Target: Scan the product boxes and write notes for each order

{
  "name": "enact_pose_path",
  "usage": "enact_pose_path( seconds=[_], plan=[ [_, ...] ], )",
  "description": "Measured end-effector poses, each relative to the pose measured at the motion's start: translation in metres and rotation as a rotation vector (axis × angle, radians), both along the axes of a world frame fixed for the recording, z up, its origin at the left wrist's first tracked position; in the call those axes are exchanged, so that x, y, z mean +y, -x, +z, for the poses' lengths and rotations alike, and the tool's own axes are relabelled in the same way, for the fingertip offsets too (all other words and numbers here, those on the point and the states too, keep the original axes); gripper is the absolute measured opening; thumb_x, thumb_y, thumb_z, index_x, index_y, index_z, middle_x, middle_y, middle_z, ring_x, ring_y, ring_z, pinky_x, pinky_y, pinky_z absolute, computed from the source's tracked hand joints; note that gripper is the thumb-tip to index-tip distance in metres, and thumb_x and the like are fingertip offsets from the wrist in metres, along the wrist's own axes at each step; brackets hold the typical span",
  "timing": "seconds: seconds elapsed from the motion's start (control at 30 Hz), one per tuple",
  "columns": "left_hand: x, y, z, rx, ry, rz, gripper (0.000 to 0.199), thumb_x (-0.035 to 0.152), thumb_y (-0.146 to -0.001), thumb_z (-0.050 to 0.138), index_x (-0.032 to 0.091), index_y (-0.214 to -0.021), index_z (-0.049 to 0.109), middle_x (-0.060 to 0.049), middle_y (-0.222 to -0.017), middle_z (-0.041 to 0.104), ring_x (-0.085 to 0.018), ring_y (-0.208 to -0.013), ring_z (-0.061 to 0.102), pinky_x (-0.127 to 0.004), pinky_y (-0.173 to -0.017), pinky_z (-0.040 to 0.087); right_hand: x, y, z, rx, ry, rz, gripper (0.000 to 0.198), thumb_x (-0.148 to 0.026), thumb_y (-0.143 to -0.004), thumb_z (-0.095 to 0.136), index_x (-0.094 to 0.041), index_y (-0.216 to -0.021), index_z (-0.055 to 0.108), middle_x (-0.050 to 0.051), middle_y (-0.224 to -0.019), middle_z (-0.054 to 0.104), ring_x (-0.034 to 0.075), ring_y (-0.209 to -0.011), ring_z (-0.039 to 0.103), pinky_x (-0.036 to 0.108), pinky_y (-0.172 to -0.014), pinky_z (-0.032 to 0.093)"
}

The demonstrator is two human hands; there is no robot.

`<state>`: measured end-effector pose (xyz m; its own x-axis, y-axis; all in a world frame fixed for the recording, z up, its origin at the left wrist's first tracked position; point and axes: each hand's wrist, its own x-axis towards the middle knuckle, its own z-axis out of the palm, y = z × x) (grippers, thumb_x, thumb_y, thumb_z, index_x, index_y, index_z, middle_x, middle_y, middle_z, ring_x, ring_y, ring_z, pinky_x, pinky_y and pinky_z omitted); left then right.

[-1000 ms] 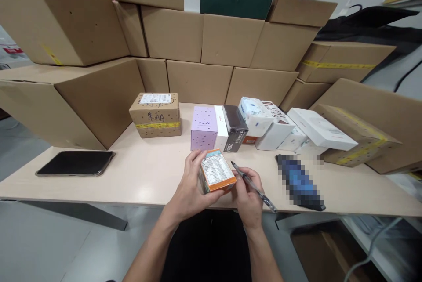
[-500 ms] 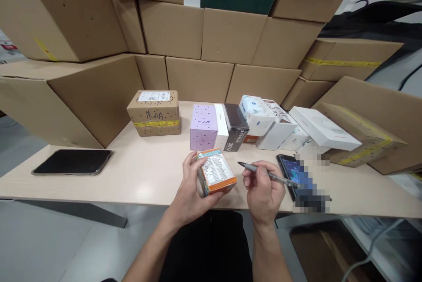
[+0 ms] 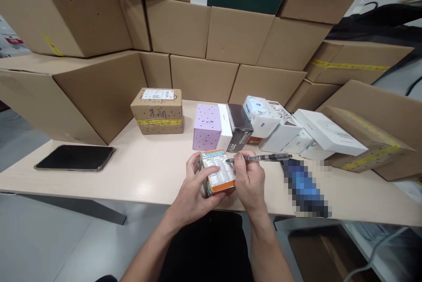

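A small orange box point(image 3: 220, 174) with a white, densely printed face is tilted up near the table's front edge. My left hand point(image 3: 198, 189) grips it from the left, thumb lying over the printed face and fingers around its side. In my right hand point(image 3: 249, 181) is a pen point(image 3: 263, 157), pinched between thumb and fingers. Its tip points left over the printed face; whether it touches is too fine to tell. Just beyond the orange box stand a purple box point(image 3: 207, 127), a slim white box point(image 3: 224, 127) and a dark box point(image 3: 240, 128).
A black phone point(image 3: 75, 157) lies at the left, and a partly blurred phone point(image 3: 303, 185) at the right. A taped carton point(image 3: 158, 113) with handwriting stands behind. Several white boxes point(image 3: 329, 132) lean at the right. Large cardboard boxes point(image 3: 201, 77) wall off the back.
My right hand has moved left with the pen, bringing its tip from beside the orange box to over its printed face. My left thumb has shifted onto that face.
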<state>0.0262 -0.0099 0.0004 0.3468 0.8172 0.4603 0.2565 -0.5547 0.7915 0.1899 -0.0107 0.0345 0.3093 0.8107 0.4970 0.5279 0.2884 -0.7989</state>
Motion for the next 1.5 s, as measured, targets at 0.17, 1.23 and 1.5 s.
enact_pose_path(
  seconds=[0.17, 1.23, 1.5],
  plan=[
    [0.001, 0.001, 0.0, 0.0, 0.005, -0.009, 0.053, 0.029, -0.079, 0.079, 0.029, -0.126, 0.057, -0.009, -0.154, 0.017, -0.036, -0.149, 0.028, -0.053, -0.121, 0.034, 0.0, 0.0, 0.004, -0.06, -0.004, 0.007, 0.025, -0.04, -0.1, 0.042, -0.023, -0.086, 0.052, -0.004, -0.067, 0.058, 0.011, -0.056, 0.053, 0.024, -0.057, 0.04],
    [0.0, 0.003, 0.004, 0.059, 0.046, 0.019, 0.075, 0.025, -0.079, 0.076, 0.03, -0.143, 0.037, -0.011, -0.158, 0.02, -0.034, -0.153, 0.017, -0.053, -0.121, 0.031, -0.029, -0.064, -0.012, -0.125, 0.453, -0.143, 0.039, -0.055, -0.092, 0.05, -0.02, -0.108, 0.058, -0.002, -0.066, 0.06, 0.017, -0.062, 0.057, 0.028, -0.061, 0.041],
    [-0.001, 0.003, 0.004, 0.078, 0.059, 0.039, 0.079, 0.027, -0.08, 0.075, 0.031, -0.147, 0.031, -0.011, -0.162, 0.02, -0.032, -0.154, 0.017, -0.052, -0.122, 0.03, -0.007, -0.056, -0.016, -0.55, 0.738, -0.24, 0.031, -0.043, -0.096, 0.047, -0.017, -0.105, 0.061, 0.011, -0.084, 0.07, 0.027, -0.082, 0.066, 0.031, -0.066, 0.037]
  ],
)
